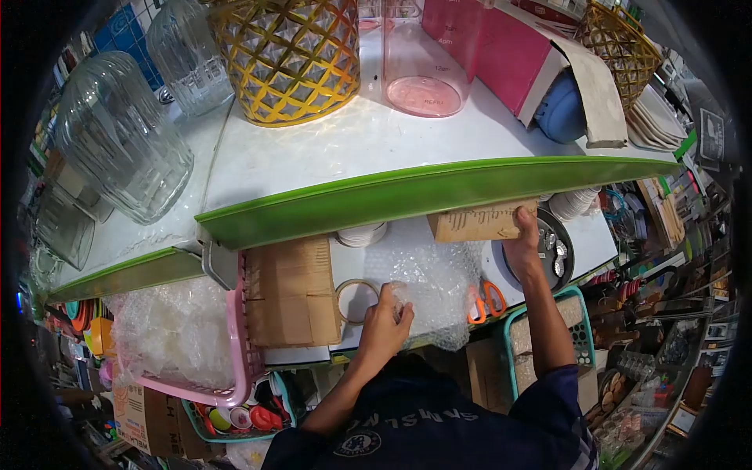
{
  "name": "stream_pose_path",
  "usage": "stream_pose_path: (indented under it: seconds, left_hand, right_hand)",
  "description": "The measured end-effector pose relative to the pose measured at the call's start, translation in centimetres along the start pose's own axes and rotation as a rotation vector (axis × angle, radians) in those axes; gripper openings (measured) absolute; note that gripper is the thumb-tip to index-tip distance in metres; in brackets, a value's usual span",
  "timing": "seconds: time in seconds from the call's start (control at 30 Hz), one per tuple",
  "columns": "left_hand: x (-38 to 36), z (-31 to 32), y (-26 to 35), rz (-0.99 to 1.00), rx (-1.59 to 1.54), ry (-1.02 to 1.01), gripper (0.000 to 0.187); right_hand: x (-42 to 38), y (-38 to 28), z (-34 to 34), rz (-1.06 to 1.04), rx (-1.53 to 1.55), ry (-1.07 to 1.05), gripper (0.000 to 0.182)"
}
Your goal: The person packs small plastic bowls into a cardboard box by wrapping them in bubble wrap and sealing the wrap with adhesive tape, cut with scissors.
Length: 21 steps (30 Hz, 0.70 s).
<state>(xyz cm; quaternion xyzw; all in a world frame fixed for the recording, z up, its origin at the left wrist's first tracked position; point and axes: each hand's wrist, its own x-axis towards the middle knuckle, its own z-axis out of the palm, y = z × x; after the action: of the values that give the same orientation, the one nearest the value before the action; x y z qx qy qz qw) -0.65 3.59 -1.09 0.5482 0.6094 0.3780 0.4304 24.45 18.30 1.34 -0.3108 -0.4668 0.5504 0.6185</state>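
My right hand (525, 244) grips the end of a small brown cardboard box (479, 225) with handwriting on it, partly hidden by the green shelf edge. Bubble wrap (439, 290) is spread on the lower white surface in front of me. At its left side, my left hand (384, 323) has curled fingers closed on the wrap's edge. Just left of that hand lies a roll of tape (345, 304). Orange-handled scissors (487, 301) rest at the right of the wrap, and a dark round pan (565, 249) with small silvery pieces sits beyond them.
A green-edged shelf (439, 190) overhangs the work surface, bearing a gold-patterned container (290, 63), clear glass jars (125, 141), and a pink jug (427, 70). A pink basket (244, 345) with bubble wrap and a cardboard box (291, 294) stand left. A teal basket (513, 352) is below right.
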Motion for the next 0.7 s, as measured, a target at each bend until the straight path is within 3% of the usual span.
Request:
stream_pose_path:
  seconds: [0.17,0.23,0.37,0.47,0.53,0.7]
  left_hand:
    - [-0.5,0.3,-0.7,0.078,0.027,0.12,0.054]
    - [-1.1,0.6,-0.3,0.231,0.336,0.29,0.067]
    - [-1.9,1.2,0.6,0.308,0.603,0.308,0.069]
    - [-1.6,2.4,0.4,0.534,0.733,0.131,0.057]
    - [-1.1,3.4,-0.8,0.555,0.746,0.059,0.056]
    - [-0.7,5.0,-2.9,0.513,0.749,-0.054,0.055]
  right_hand:
    - [1.5,2.3,-2.6,0.025,0.08,-0.114,0.063]
    - [1.8,2.4,-2.2,0.06,0.062,-0.147,0.063]
    - [2.2,3.1,-1.2,0.047,0.082,-0.149,0.063]
    - [2.5,3.5,-1.4,0.093,0.067,-0.197,0.061]
    - [2.5,3.6,-1.3,0.123,0.059,-0.249,0.06]
    - [2.0,2.4,0.6,0.142,-0.009,0.021,0.053]
